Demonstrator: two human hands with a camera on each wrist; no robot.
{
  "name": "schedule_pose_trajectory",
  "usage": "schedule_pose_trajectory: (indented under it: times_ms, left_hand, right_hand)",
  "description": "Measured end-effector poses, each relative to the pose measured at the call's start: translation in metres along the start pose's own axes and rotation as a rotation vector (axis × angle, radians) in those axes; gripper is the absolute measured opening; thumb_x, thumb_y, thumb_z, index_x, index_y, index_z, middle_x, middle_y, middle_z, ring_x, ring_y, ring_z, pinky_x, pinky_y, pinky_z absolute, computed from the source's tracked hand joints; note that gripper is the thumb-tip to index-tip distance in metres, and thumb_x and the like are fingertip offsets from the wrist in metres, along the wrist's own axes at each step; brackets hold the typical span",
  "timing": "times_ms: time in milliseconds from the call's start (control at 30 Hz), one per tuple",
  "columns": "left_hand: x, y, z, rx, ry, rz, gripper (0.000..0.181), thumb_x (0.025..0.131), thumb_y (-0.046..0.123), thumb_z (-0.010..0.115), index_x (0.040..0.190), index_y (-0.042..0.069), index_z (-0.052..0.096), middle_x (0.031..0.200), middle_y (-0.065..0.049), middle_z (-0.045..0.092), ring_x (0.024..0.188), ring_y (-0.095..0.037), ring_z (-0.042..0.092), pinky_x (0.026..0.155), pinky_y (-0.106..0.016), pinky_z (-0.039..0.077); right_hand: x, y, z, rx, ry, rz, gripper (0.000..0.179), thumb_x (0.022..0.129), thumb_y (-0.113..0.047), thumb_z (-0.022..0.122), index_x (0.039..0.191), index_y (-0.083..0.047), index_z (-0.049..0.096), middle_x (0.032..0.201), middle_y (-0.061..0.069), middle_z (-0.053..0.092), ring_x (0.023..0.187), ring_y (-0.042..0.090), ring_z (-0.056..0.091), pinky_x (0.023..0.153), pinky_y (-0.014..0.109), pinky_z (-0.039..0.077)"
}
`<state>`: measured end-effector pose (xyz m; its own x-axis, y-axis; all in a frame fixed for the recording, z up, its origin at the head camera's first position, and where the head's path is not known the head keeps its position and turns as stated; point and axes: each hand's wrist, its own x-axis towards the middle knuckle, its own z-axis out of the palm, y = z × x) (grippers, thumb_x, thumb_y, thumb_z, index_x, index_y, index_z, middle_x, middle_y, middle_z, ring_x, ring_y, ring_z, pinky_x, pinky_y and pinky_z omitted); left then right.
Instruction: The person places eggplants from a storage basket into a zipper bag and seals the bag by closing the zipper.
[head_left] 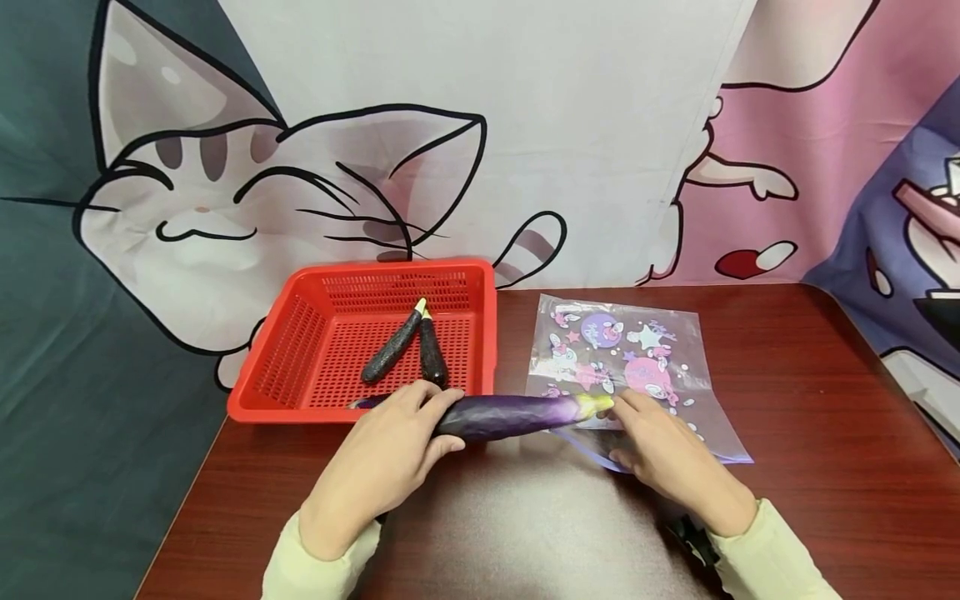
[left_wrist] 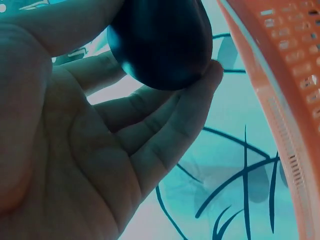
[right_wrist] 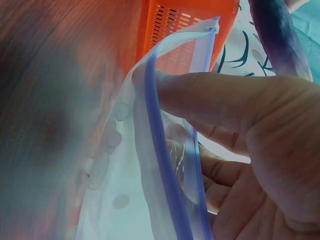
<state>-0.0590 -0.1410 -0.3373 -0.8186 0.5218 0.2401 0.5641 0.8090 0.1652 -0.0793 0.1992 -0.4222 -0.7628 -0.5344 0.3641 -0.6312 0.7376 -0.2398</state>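
Observation:
My left hand grips a long purple eggplant near its thick dark end; its pale yellow-green end points right, close to my right hand. In the left wrist view, thumb and fingers curl round the eggplant's rounded end. The right hand holds a clear printed zip bag at its purple-edged mouth. In the right wrist view, the zip strip stands apart from the opposite strip, with the thumb reaching between them. Where every right fingertip sits is hidden.
A red perforated basket stands at the back left. Inside lie two dark zucchini-like vegetables with yellow-green tips, plus a dark purple one mostly hidden by my left hand. Behind the brown table hangs a cartoon-printed cloth.

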Motion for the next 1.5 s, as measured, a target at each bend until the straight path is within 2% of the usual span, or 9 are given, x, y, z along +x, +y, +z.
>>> schedule_pose_trajectory:
  times_ms: [167,400,733,1000,1233,1500]
  left_hand:
    - [-0.002,0.006,0.007,-0.02,-0.026,0.012,0.048,0.089,0.037,0.075,0.127,0.01,0.065,0.109,-0.002,0.061,0.093,-0.018,0.061,0.078,-0.037,0.052]
    - [-0.002,0.01,0.014,-0.03,-0.022,0.002,0.046,0.088,0.037,0.075,0.125,0.01,0.066,0.111,-0.003,0.06,0.097,-0.02,0.059,0.078,-0.037,0.053]
    - [-0.003,0.016,0.016,-0.022,-0.03,-0.014,0.046,0.089,0.038,0.074,0.126,0.011,0.066,0.111,-0.005,0.06,0.098,-0.021,0.057,0.077,-0.037,0.053]
    - [-0.002,0.021,0.019,-0.007,-0.033,-0.014,0.048,0.088,0.038,0.075,0.128,0.012,0.065,0.11,-0.007,0.059,0.097,-0.022,0.057,0.073,-0.037,0.053]
    - [0.002,0.027,0.023,0.017,-0.003,0.017,0.045,0.089,0.038,0.074,0.126,0.014,0.066,0.105,-0.005,0.056,0.093,-0.02,0.053,0.071,-0.033,0.052]
    - [0.005,0.036,0.028,-0.022,0.045,0.047,0.047,0.085,0.034,0.08,0.126,0.014,0.069,0.105,-0.005,0.055,0.092,-0.019,0.053,0.069,-0.031,0.051]
  right_hand:
    - [0.0,-0.001,-0.001,0.025,-0.004,0.013,0.055,0.059,-0.001,0.092,0.106,-0.007,0.063,0.097,0.0,0.059,0.089,0.019,0.059,0.072,0.041,0.053]
    - [0.001,-0.002,-0.001,0.039,-0.01,0.028,0.054,0.06,-0.001,0.091,0.105,-0.008,0.063,0.098,-0.001,0.058,0.088,0.017,0.06,0.069,0.04,0.053]
    - [0.0,-0.002,-0.002,0.051,-0.018,0.039,0.053,0.061,-0.002,0.092,0.105,-0.008,0.062,0.1,0.0,0.06,0.092,0.019,0.061,0.071,0.041,0.054]
    - [0.001,-0.001,-0.004,0.05,-0.016,0.03,0.052,0.061,-0.002,0.092,0.105,-0.007,0.063,0.1,0.001,0.061,0.09,0.017,0.061,0.07,0.039,0.054]
    - [0.002,-0.001,-0.003,0.053,0.003,0.011,0.052,0.06,-0.001,0.092,0.103,-0.007,0.063,0.097,0.001,0.06,0.087,0.015,0.059,0.07,0.037,0.054]
    - [0.002,-0.002,-0.002,0.047,0.024,0.002,0.051,0.06,0.002,0.09,0.101,-0.008,0.063,0.092,-0.002,0.058,0.083,0.014,0.058,0.066,0.036,0.052]
